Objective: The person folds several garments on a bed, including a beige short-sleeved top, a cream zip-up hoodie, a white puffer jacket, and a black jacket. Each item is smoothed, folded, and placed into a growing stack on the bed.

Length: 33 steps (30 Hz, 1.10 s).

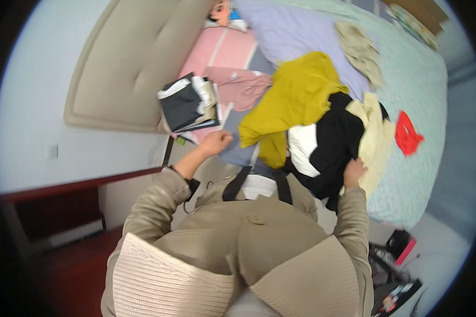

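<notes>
My left hand [217, 142] is closed in a loose fist above the near edge of the bed, beside a folded stack of dark and white clothes [182, 105]. Nothing shows in its fingers. At the right, my right hand [354, 172] has its fingers curled at the edge of a cream garment [374, 142], next to a rumpled black garment [339, 134]. Its fingertips are partly hidden. Between the hands lie a mustard-yellow garment [296, 95] and a white piece of cloth [302, 150], both crumpled.
A pink garment [243, 87] lies beyond the stack. Farther off are a lilac pillow or cover [285, 31] and a beige garment [358, 50]. A red cloth [407, 133] rests on the pale green bedding [412, 79]. The padded headboard [132, 68] stands at the left.
</notes>
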Motion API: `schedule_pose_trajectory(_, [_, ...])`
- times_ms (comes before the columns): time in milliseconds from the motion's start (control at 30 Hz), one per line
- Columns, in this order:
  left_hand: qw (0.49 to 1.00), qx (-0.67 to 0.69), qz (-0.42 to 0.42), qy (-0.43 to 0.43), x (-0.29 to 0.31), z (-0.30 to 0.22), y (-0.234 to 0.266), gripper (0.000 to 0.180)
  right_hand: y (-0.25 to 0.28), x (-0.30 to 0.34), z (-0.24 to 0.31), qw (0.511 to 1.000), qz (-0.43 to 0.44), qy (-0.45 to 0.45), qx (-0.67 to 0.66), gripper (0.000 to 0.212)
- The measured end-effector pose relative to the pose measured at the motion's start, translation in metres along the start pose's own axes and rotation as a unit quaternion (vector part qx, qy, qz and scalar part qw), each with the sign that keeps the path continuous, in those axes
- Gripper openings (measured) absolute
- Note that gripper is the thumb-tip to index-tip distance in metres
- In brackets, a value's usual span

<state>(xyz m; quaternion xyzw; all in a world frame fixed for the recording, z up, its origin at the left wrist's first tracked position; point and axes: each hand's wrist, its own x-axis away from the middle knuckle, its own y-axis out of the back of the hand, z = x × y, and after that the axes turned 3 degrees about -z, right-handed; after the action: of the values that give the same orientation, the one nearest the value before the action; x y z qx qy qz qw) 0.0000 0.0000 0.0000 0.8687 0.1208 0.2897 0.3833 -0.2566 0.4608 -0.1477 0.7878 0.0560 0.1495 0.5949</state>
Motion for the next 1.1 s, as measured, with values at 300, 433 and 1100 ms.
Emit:
schedule_pose_trajectory(300, [0.999,0.042,-0.027,0.002,0.014,-0.007,-0.004,0.028,0.026,-0.012,-0.027,0.997,-0.017,0.065,0.031,0.018])
schedule_pose_trajectory(433, [0.998,0.065,-0.001,0.026,0.012,-0.005,-0.008,0.028,0.036,-0.002,-0.035,0.990,-0.115,0.085,0.012,0.029])
schedule_pose_trajectory(1100, [0.997,0.066,0.022,0.022,-0.002,-0.037,-0.042,0.030,0.116,-0.012,-0.024,0.973,-0.134,0.092,-0.163,0.012])
